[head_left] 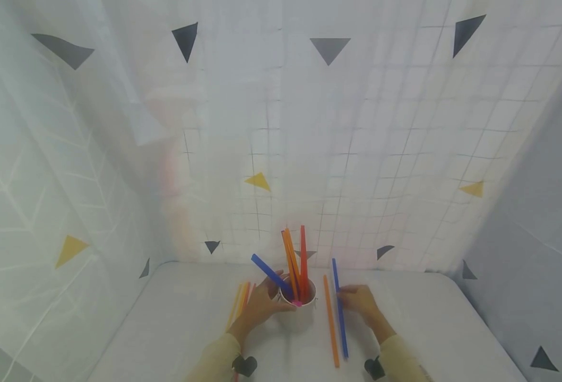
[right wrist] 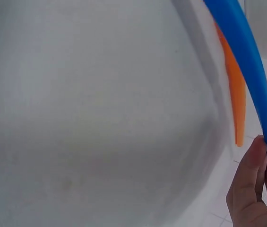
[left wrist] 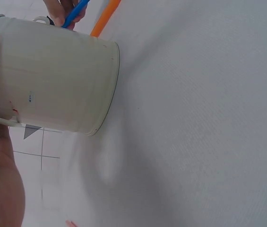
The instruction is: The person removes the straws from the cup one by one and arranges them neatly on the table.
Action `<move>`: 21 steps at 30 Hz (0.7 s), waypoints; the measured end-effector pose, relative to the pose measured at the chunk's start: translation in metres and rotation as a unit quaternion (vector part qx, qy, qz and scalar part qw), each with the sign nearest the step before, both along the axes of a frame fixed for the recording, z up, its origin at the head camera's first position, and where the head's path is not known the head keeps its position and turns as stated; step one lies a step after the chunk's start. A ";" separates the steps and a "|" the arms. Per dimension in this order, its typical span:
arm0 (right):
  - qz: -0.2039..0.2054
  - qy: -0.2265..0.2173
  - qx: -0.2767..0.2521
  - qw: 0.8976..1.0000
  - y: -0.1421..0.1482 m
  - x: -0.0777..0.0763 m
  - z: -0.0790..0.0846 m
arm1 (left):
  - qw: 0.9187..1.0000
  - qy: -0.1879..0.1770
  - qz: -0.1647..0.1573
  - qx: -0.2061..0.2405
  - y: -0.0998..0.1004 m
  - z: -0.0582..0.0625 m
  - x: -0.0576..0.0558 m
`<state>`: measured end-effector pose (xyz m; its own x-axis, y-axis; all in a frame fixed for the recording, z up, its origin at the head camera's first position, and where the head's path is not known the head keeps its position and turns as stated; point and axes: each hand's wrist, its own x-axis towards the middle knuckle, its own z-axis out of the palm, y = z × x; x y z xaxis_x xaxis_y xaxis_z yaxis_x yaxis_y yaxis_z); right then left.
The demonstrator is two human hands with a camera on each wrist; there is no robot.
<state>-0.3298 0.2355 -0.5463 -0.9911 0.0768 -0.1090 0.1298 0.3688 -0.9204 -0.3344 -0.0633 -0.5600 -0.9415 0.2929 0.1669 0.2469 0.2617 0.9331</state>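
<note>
My left hand [head_left: 258, 306] holds a white bucket [left wrist: 53, 75] by its side, thumb at the near rim and fingers round the left. Out of the bucket's mouth stick a blue stick [head_left: 267, 269] leaning left, a few orange sticks [head_left: 291, 260] and a red stick [head_left: 303, 254]. To the right of the bucket, my right hand [head_left: 361, 303] pinches another long blue stick [right wrist: 246, 61] between thumb and fingertips. Beside it, on the bucket's side, an orange stick [head_left: 330, 323] lies on the white table.
Several yellow, orange and red sticks [head_left: 236, 307] lie left of the bucket, partly behind my left hand and forearm. The white table [head_left: 419, 318] ends at a patterned curtain [head_left: 386, 159] behind, with more hanging fabric [head_left: 538, 228] at both sides.
</note>
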 end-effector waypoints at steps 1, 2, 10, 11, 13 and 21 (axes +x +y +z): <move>0.003 -0.002 0.009 1.000 0.000 0.000 -0.001 | 1.000 0.000 0.001 -0.002 0.000 0.000 0.000; 0.007 -0.004 0.017 1.000 0.000 0.000 -0.002 | 1.000 0.001 0.001 -0.004 0.000 -0.001 0.000; 0.028 -0.014 0.098 0.995 -0.002 -0.001 -0.008 | 1.000 0.012 -0.008 -0.005 -0.001 -0.002 -0.001; 0.027 -0.020 0.104 0.994 -0.002 -0.002 -0.009 | 1.000 0.012 -0.009 -0.005 -0.001 -0.001 -0.001; 0.028 -0.026 0.121 0.992 -0.002 -0.002 -0.011 | 1.000 0.013 -0.010 -0.007 -0.001 -0.001 0.000; 0.032 -0.038 0.154 0.987 -0.002 -0.002 -0.013 | 1.000 0.007 -0.002 -0.011 -0.001 -0.001 0.000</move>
